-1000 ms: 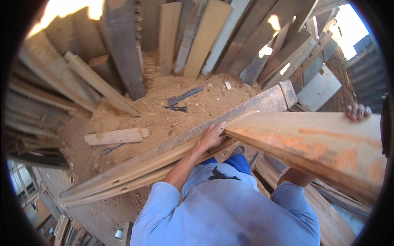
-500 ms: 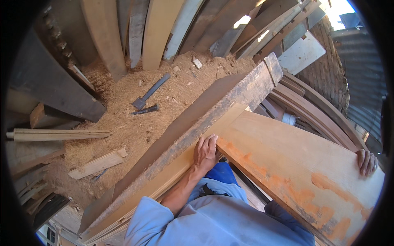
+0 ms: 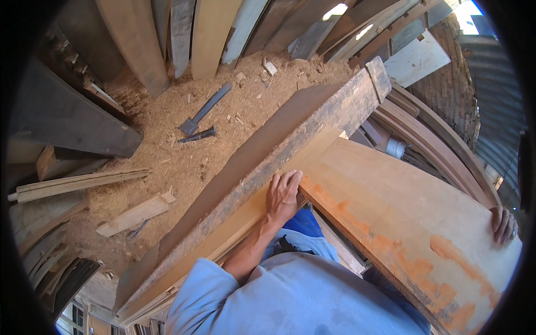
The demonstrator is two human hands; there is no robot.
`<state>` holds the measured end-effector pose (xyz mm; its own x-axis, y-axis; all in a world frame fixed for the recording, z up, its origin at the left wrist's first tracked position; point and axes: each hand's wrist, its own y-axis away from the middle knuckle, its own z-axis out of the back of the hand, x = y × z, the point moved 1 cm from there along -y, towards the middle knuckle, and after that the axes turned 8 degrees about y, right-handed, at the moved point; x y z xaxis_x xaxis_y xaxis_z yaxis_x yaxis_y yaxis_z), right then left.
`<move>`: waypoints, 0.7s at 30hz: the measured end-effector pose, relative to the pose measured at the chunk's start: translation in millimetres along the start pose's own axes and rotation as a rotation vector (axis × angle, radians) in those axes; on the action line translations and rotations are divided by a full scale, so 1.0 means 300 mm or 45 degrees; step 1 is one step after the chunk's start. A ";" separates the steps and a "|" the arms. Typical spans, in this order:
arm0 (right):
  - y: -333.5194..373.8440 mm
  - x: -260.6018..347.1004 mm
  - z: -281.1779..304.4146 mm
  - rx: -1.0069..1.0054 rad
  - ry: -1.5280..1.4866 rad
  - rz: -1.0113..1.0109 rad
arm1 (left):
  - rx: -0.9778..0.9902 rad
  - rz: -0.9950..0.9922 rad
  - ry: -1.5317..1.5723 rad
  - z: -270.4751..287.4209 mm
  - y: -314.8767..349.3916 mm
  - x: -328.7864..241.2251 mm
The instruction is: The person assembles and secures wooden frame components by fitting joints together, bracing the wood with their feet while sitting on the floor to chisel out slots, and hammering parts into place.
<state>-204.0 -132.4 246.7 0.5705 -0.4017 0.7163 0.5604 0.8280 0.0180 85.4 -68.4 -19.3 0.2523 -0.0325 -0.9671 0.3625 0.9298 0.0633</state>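
Observation:
A wide pale wooden board, smeared with orange filler along its near side, slants from the worn bench edge to the right rim. My left hand is closed, its fingers curled at the board's near-left corner, right beside the bench. At the far right, my right hand has its fingers hooked over the board's outer edge; its thumb and palm are hidden. The board's left end meets the bench top.
Sawdust covers the ground beyond the bench, where a dark long-handled tool and a short dark piece lie. Offcuts are at left. Planks lean at the back; curved timbers and a white container stand at right.
The whole view has shifted slightly. Both hands keep their hold, and the board has not visibly moved against the bench.

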 end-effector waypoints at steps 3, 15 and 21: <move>-0.035 0.031 -0.004 -0.028 -0.041 0.087 | -0.063 -0.028 -0.008 -0.003 0.005 -0.006; -0.249 0.394 0.070 -0.226 -0.435 0.725 | -0.147 -0.021 -0.328 -0.060 0.023 -0.030; -0.334 0.519 0.045 -0.139 -0.632 0.897 | -0.227 0.174 -0.480 -0.071 0.029 -0.079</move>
<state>-179.4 -272.7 365.8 0.4929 0.4285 0.7572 0.2439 0.7674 -0.5930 63.6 -51.7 -1.2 0.6090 -0.0054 -0.7931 0.1506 0.9826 0.1089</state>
